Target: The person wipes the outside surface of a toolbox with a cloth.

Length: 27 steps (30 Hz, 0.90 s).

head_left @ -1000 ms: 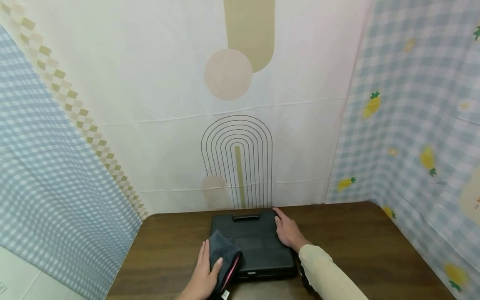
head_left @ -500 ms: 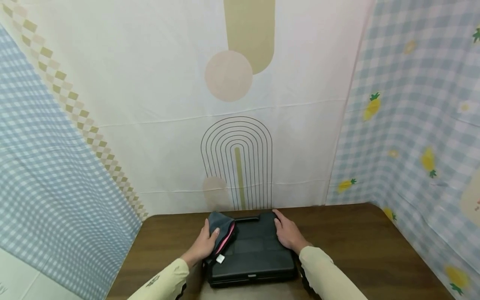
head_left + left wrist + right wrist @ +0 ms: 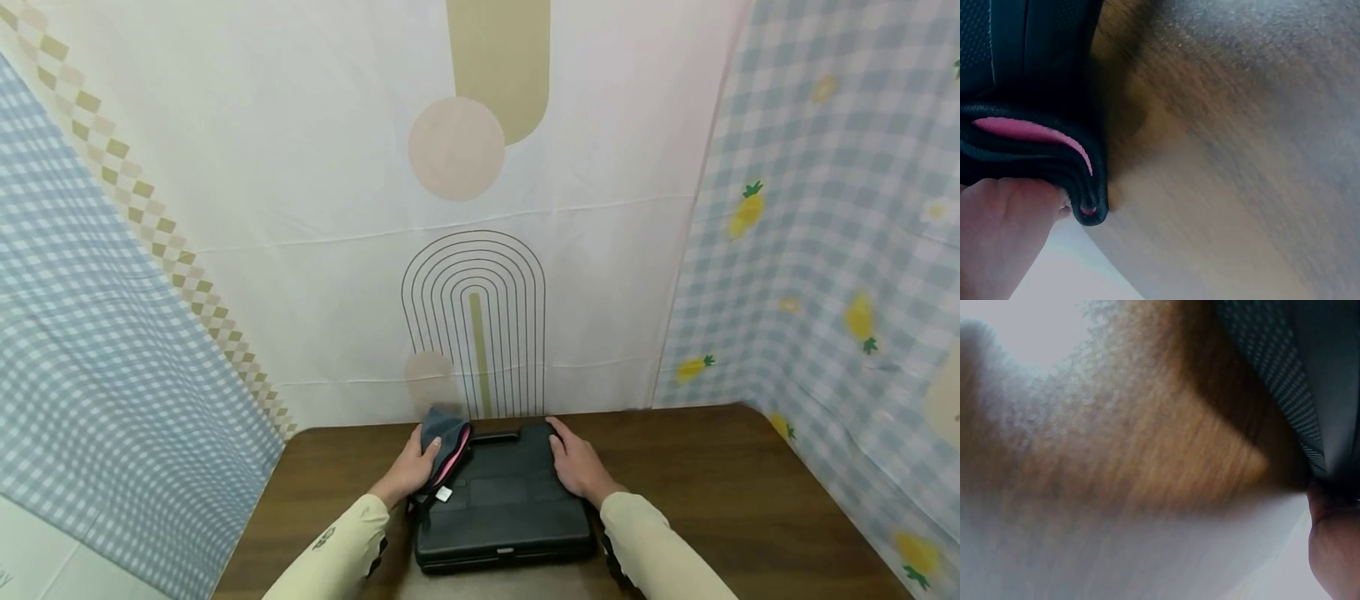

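A black plastic carrying case (image 3: 517, 521) lies flat on the table, its handle (image 3: 495, 436) at the far side and its latch facing me. My left hand (image 3: 408, 471) grips a folded dark grey-blue cloth (image 3: 445, 429) over the case's far left part, thumb on top. Pink lining and a white tag show at the cloth's folded edge, and in the left wrist view the thumb presses against the fold of the cloth (image 3: 1035, 150). My right hand (image 3: 577, 467) holds the case's right edge near the far corner; some of its fingers are hidden down the side.
The brown wood-grain table (image 3: 697, 483) has rounded far corners. Behind it hangs a pale patterned cloth (image 3: 337, 317), with blue checked cloths (image 3: 795, 250) at both sides.
My left hand has carried the cloth from the case's near left side up to its far left corner. The right hand stays in place on the case.
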Each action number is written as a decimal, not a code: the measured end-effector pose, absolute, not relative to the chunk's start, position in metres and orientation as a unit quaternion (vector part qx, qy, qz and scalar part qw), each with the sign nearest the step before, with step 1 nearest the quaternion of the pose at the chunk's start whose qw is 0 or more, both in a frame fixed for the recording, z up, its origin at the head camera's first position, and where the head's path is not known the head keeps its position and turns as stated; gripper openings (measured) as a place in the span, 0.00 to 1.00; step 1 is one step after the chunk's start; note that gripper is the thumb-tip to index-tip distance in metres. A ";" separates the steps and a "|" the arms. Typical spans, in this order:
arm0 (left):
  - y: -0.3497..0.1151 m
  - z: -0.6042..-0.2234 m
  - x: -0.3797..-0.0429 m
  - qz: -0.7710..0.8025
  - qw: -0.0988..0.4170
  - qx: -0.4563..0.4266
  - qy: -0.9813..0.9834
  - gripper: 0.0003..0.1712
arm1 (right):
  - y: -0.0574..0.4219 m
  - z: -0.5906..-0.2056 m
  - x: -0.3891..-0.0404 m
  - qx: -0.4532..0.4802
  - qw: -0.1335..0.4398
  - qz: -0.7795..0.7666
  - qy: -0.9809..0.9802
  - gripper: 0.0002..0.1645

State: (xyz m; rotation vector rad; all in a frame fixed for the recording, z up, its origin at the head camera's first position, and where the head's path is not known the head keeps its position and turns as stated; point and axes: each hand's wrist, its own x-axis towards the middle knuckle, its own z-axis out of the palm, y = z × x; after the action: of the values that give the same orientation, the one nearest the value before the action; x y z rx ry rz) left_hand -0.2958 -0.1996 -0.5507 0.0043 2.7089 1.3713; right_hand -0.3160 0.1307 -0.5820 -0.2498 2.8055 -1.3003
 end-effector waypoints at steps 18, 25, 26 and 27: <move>-0.179 -0.532 -0.343 0.261 0.119 0.033 0.958 0.42 | 0.130 -0.577 -0.315 -0.086 0.015 -0.392 0.916 0.30; -0.136 -0.533 -0.353 0.131 0.122 0.051 0.983 0.45 | 0.127 -0.581 -0.316 -0.087 0.004 -0.383 0.920 0.30; -0.127 -0.532 -0.353 0.124 0.123 0.057 0.983 0.44 | 0.126 -0.581 -0.317 -0.088 0.000 -0.381 0.920 0.29; -0.119 -0.531 -0.353 0.116 0.123 0.066 0.983 0.44 | 0.126 -0.582 -0.317 -0.088 -0.002 -0.380 0.921 0.29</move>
State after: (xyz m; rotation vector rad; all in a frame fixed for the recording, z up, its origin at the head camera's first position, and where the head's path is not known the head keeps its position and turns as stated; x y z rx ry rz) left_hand -0.3534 -0.1187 -0.5315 0.1932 2.8676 0.3387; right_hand -0.3172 0.1259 -0.5819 -0.2758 2.8975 -1.1956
